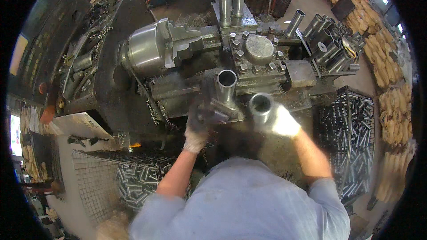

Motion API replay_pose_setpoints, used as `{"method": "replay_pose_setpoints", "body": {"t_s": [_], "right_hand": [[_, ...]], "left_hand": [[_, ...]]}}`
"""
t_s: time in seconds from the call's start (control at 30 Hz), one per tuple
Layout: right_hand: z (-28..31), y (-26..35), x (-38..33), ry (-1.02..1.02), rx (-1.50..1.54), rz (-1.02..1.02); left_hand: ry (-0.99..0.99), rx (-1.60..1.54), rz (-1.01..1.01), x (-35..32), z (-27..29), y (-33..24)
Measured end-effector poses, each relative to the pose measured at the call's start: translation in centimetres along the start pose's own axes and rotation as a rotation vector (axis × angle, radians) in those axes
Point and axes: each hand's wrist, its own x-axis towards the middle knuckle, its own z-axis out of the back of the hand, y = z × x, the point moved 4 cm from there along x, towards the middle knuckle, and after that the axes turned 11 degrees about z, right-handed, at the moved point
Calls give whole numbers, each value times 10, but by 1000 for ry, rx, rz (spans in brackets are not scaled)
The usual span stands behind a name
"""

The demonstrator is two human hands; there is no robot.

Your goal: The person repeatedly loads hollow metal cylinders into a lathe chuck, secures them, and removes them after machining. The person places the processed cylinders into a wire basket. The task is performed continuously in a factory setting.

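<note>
My right hand (284,121), in a white glove, is closed around a short steel tube (261,110) with its open end up; motion blurs both. My left hand (196,126) wears a glove with a pale cuff and dark, dirty fingers. It appears closed on a dark, blurred object (217,116) whose kind I cannot make out. Just beyond, between my hands, another steel tube (227,86) stands upright on a metal ledge of the lathe. The lathe's steel chuck (147,49) is at the far left, and its bolted tool post (259,50) is ahead of me.
Several upright tubes (225,6) stand behind the tool post. More tubes (329,49) crowd a shelf at the right. Wire baskets of metal pieces flank me, one at the left (95,186) and one at the right (349,144). Metal chips lie about the machine.
</note>
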Motion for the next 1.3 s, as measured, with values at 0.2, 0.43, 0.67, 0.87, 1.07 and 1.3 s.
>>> {"method": "replay_pose_setpoints", "body": {"t_s": [0.2, 0.43, 0.67, 0.87, 1.07, 1.3], "right_hand": [[11, -58, 1, -167, -201, -201], [-42, 2, -23, 358, -444, 35], [-139, -12, 58, 90, -635, 242], [-89, 15, 79, 164, 445, -295], [-84, 72, 89, 183, 334, -329], [34, 151, 135, 297, -10, 371]], "left_hand": [[-197, 340, -537, 67, -50, -42], [22, -426, -76, 65, 36, -35], [105, -1024, 323, 26, 71, 18], [120, -1028, 337, 26, 53, 34], [106, -894, 213, 25, 12, -21], [77, -127, -169, 126, -26, -64]]}}
